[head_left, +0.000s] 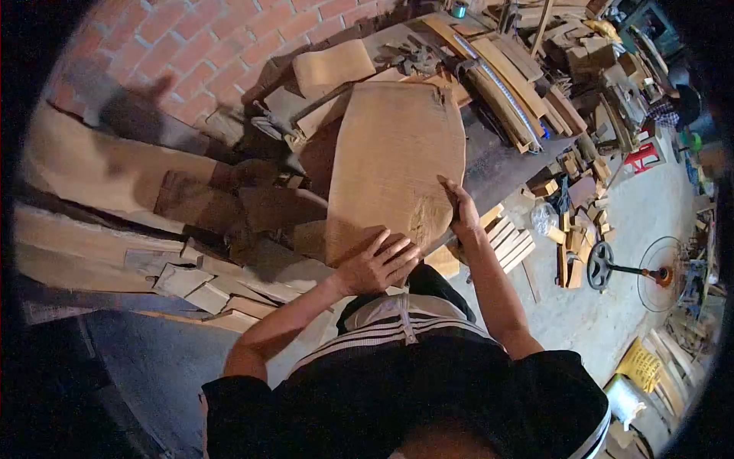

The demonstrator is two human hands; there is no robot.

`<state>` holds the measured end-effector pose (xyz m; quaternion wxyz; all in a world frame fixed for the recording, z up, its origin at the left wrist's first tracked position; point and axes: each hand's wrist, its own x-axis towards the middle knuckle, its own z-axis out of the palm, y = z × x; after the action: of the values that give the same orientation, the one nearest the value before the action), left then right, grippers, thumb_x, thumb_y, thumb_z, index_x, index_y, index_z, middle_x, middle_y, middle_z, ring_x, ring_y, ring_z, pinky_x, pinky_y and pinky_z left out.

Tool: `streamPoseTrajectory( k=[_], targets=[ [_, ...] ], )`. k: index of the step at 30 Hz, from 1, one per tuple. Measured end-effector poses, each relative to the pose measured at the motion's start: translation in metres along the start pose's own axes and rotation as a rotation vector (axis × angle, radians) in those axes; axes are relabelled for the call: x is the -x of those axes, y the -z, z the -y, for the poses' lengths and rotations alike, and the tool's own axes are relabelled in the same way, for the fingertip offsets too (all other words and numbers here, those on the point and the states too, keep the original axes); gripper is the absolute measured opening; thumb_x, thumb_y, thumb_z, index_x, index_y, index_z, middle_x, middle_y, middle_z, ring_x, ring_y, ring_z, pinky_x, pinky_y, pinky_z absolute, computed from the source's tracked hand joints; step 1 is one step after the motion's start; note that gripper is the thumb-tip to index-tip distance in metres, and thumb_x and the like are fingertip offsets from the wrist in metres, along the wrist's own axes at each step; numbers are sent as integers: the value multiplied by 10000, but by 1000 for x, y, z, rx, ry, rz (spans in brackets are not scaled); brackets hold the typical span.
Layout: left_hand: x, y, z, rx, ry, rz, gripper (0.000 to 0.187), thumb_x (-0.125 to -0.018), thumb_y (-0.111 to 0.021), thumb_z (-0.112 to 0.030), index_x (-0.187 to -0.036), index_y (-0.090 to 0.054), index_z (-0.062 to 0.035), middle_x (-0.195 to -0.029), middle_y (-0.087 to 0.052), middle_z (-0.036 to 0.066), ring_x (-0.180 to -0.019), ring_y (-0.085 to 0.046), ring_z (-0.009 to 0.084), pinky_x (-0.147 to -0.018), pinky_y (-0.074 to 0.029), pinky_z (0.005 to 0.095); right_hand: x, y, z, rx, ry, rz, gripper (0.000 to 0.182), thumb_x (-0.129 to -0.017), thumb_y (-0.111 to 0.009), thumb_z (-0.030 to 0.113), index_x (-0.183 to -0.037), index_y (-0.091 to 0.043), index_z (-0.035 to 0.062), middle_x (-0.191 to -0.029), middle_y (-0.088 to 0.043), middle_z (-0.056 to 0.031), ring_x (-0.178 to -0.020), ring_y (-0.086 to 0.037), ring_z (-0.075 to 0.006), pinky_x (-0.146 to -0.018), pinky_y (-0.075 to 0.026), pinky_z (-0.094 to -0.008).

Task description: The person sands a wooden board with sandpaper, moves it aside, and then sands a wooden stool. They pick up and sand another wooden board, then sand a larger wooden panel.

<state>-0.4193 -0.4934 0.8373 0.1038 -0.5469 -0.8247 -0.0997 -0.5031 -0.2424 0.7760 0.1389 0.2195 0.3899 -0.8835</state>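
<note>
Brick wall (222, 38): fills the upper left of the frame, reddish, with shadows across it.
Stacked offcuts (206, 287): pale slabs and short wood pieces piled at the left, from mid-height down toward the lower left, just beside the big board.
Left arm: bare, coming up from the lower centre and bent at the elbow, forearm angled up to the right.
Left hand (377, 264): lying palm down with fingers spread on the near, lower end of the wooden board, pressing flat on it, not curled round anything.
Wooden board (397, 161): a broad, light slab with rounded corners in the centre of the frame, running from the person's lap area up onto the workbench; a rough patch shows near its lower right edge.
Right arm: bare, nearly straight, reaching up from the lower right of centre.
Right hand (461, 206): at the board's right edge, low down, fingers wrapped onto that edge and thumb side up; it grips the edge, though how tightly I cannot tell.
Workbench (497, 164): dark top, upper centre to right, crowded with curved wood strips and scraps.
Floor fan (661, 271): lying low at the right on the concrete floor, well apart from the hands.
Yellow basket (641, 366): lower right corner.
</note>
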Motion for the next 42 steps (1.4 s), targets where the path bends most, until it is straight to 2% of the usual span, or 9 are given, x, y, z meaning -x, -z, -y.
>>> streamPoseTrajectory(
  k=[12, 14, 15, 19, 27, 29, 34, 36, 42],
  targets=[
    [25, -24, -3, 92, 230, -22, 450, -954, -472, -244, -1379, -508, -102, -1480, -435, 157, -1395, -364, 371, -1111, -241, 688, 20, -4, 14, 204, 108, -51, 445, -951, -544, 280, -1227, -575, -67, -1303, -565, -159, -1220, -523, -225, -1072, -379, -381],
    [25, -15, -5, 153, 241, -89, 461, -949, -478, -230, -1390, -495, -97, -1488, -423, 168, -1389, -375, 384, -1105, -242, 691, 59, -49, 53, 462, -3, -185, 414, -930, -596, 247, -1154, -586, -101, -1133, -626, -193, -1030, -612, -222, -906, -499, -359],
    [26, -8, -7, 211, 258, -150, 473, -945, -484, -216, -1402, -482, -92, -1495, -411, 179, -1382, -385, 396, -1099, -242, 694, 58, -54, 46, 486, 273, -347, 331, -902, -654, 248, -968, -651, -76, -864, -655, -150, -764, -626, -186, -651, -520, -335],
    [14, 18, -15, 418, 253, -315, 495, -928, -512, -174, -1385, -463, 8, -1494, -379, 258, -1362, -400, 444, -1128, -251, 631, 94, -111, 100, 1092, 555, -495, 430, -873, -693, 354, -712, -640, -41, -570, -569, -53, -508, -527, -142, -488, -408, -327],
    [15, 60, -15, 711, 299, -595, 579, -896, -641, -248, -1344, -472, 78, -1399, -467, 306, -1285, -487, 453, -1067, -396, 513, 111, -193, 132, 1419, 573, -382, 674, -942, -516, 561, -796, -669, -79, -578, -578, -70, -567, -563, -168, -577, -460, -346],
    [33, 50, -17, 1004, 654, -657, 527, -885, -652, -205, -1312, -504, 65, -1293, -537, 294, -1179, -568, 385, -989, -457, 469, 73, -181, 122, 1286, 671, -249, 792, -940, -444, 676, -831, -678, -73, -602, -554, -57, -602, -531, -146, -610, -458, -332],
    [77, 30, 28, 880, 910, -948, 267, -805, -641, -125, -1023, -594, 21, -1041, -583, 106, -1031, -564, 253, -950, -451, 399, 49, -203, 51, 1349, 767, 2, 537, -965, -515, 514, -1144, -686, 38, -1020, -682, -254, -965, -666, -399, -802, -515, -440],
    [86, 28, 38, 1501, 1346, -1391, 336, -767, -633, -140, -1075, -593, -14, -1095, -577, 104, -1084, -559, 272, -962, -456, 411, 40, -182, 24, 1400, 815, -54, 465, -965, -546, 434, -1172, -667, 36, -1061, -668, -255, -1004, -656, -386, -837, -516, -441],
    [118, 24, -2, 1867, 1432, -1526, 513, -708, -624, -209, -1195, -549, -66, -1149, -583, 85, -1079, -574, 301, -903, -496, 454, 59, -84, -25, 1549, 781, -257, 338, -913, -593, 195, -1219, -663, 69, -1104, -678, -214, -975, -683, -365, -827, -540, -404]
  ],
)
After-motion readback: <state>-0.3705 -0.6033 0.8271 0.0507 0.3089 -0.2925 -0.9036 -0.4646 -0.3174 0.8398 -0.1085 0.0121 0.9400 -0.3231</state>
